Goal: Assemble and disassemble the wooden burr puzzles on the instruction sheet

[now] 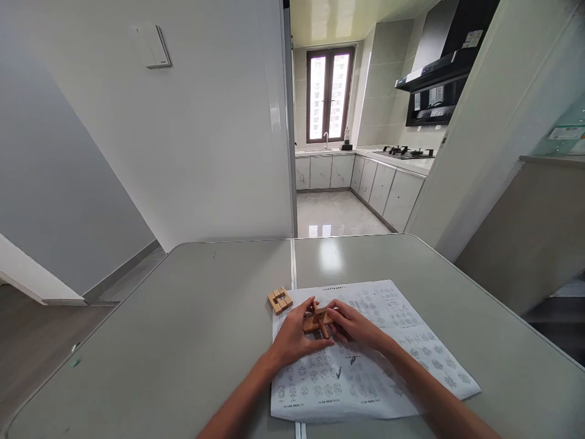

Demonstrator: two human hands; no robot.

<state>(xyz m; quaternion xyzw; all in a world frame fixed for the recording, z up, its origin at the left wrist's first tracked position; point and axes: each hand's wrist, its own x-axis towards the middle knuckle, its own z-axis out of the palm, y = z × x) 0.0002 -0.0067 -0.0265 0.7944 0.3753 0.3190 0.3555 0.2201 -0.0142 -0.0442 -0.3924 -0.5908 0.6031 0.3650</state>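
A partly joined wooden interlocking puzzle (pixel 315 324) of several brown bars is between my hands, above a printed sheet. My left hand (pixel 295 332) curls around its left side, with the thumb stretched out below it. From the right, my right hand (pixel 350 323) pinches one of the bars with thumb and fingers. Parts of the bars are hidden behind the fingers. Just beyond my left hand lies a small square group of lighter wooden blocks (pixel 280 300) with a gap in its middle, partly on the sheet's corner.
The large white paper sheet (pixel 375 390) with printed diagrams lies on the grey table (pixel 205 317). A seam strip (pixel 293 262) runs down the table's middle. Beyond the far edge are a white wall (pixel 219 134) and a kitchen with white cabinets (pixel 331 171).
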